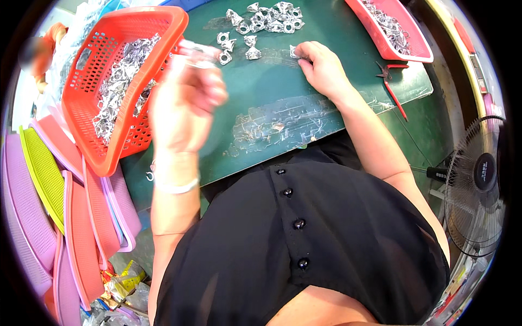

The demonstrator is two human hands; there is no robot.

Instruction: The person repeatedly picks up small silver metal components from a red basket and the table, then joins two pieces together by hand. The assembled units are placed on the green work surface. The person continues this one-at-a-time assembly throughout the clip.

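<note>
Table: one, green, with clear tape stuck on its worn top (244, 89).
Stacked baskets: purple and coral, one yellow-green (41, 174) among them; exact number I cannot count.
Red basket: one, tilted, at the table's left, with many silver pieces inside (87, 76).
Fan: one, black, at right; pale lettering on its hub (485, 171).
Pink basket: one, upper right, also with silver pieces (405, 54).
Left hand: blurred beside the red basket — its finger grip I cannot tell (187, 103).
Right hand: fingers bent, tips touching one silver piece (293, 52) — whether gripped, I cannot tell (325, 68).
Pliers: one pair, red-handled (396, 100).
Bracelet: one, whitish, left wrist (178, 187).
Loose silver pieces: a cluster of a dozen or so at the top (272, 19), at least five nearer.
</note>
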